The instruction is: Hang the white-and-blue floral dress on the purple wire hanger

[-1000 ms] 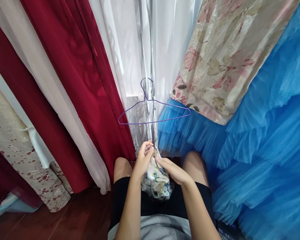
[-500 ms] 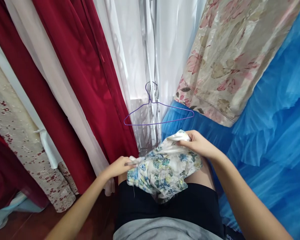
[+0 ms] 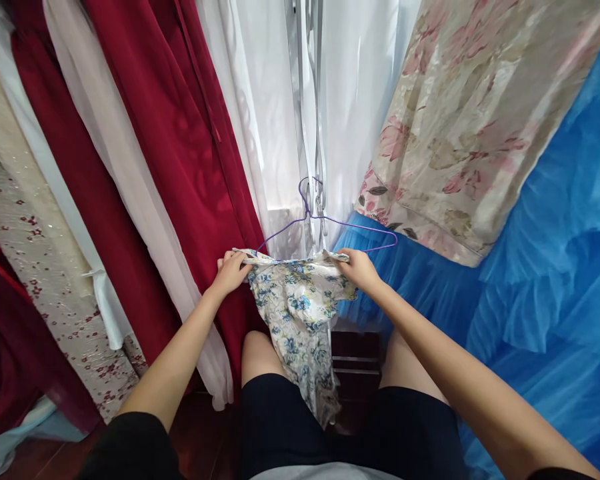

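A white garment with a blue and yellow floral print (image 3: 300,300) hangs stretched between my two hands by its top edge. My left hand (image 3: 231,272) is closed on the edge's left end, in front of a dark red cloth. My right hand (image 3: 359,268) pinches the right end. Right behind that edge is a thin purple hanger (image 3: 353,222), hooked on a metal stand; the garment covers part of its bottom bar. The garment's lower part drops between my knees. Whether it is a top, a skirt or a dress, I cannot tell.
Dark red fabric (image 3: 170,147) and pale pink fabric (image 3: 115,153) hang at the left. White cloth (image 3: 265,100) hangs behind the metal stand (image 3: 320,107). To the right are a pink-flowered beige garment (image 3: 460,133) and blue ruffled tulle (image 3: 545,300). A dark reddish floor shows below.
Both hands have risen toward the hanger with the floral garment. It was bunched over my lap; now its top edge is pulled straight and the rest hangs down.
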A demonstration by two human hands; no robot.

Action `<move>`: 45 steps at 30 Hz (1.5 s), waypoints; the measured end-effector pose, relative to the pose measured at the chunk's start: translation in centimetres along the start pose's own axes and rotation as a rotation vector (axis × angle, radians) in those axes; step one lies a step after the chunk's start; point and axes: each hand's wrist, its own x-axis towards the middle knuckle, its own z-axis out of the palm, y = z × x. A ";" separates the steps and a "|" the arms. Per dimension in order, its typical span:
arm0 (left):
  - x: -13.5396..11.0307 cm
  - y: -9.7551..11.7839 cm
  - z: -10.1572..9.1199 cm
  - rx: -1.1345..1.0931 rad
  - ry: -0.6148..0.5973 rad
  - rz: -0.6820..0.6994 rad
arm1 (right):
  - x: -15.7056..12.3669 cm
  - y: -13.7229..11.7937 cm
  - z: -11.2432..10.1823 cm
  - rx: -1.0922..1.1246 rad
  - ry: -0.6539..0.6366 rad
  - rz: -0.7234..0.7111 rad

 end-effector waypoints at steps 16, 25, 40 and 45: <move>3.2 0.7 -1.5 0.101 -0.325 0.068 | -3.1 -1.8 -0.2 0.119 -0.034 0.028; 3.7 7.4 -3.7 -0.090 0.029 0.232 | -3.9 -3.4 -0.2 0.190 -0.075 -0.027; 1.0 10.1 -1.6 -0.120 0.283 0.248 | -2.7 1.4 -8.7 0.002 0.101 0.038; 0.9 9.2 -2.9 -0.119 0.365 0.230 | -0.2 0.5 -12.6 -0.130 -0.194 -0.014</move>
